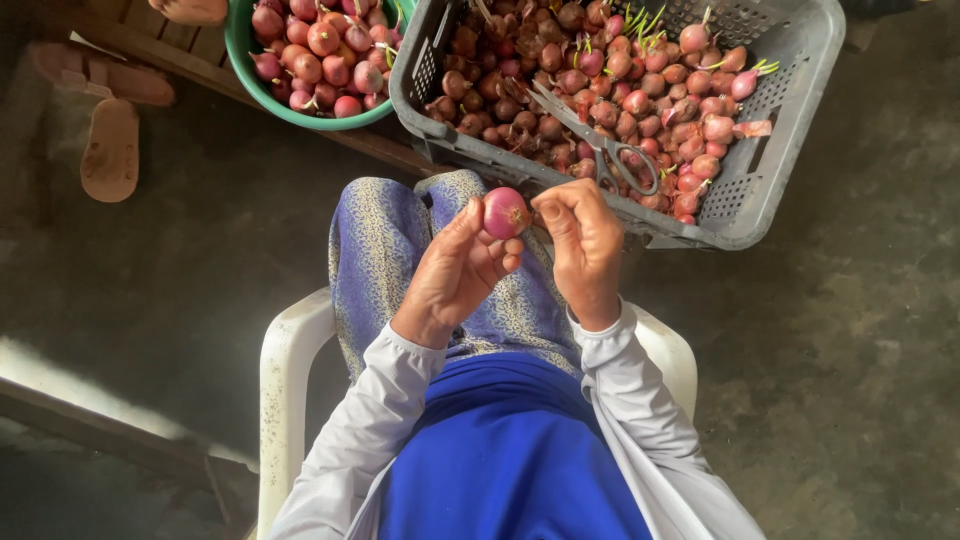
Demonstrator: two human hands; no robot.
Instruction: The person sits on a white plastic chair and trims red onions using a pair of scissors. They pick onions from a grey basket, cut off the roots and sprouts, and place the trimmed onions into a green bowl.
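Head camera view, looking straight down: a seated person's lap is seen, with a patterned blue and yellow skirt, a blue top and pale long sleeves, on a white plastic chair. A peeled red shallot is held just in front of the grey plastic crate, above the lap and slightly short of the crate's near rim. The shallot is pinched by the left hand, whose thumb and fingertips are closed around its lower side, the palm being turned up. The right hand is placed just beside the shallot, on the side nearer the crate's middle; its fingers are curled inward and its fingertips are brought close to the shallot, though whether they touch it cannot be told. A pair of scissors with grey handles is seen above the right hand, the rings at the crate's near rim and the blades over the heap inside; whether the scissors are gripped by the right hand or merely lying there cannot be told.

The crate is filled with unpeeled red shallots, several with green sprouts. To the left of the crate, touching or nearly touching its corner, a green round basin is set, holding smoother, cleaner shallots. Both containers are rested on a wooden platform. Well to the left of the crate, a pair of brown sandals is lying on the dark concrete floor.
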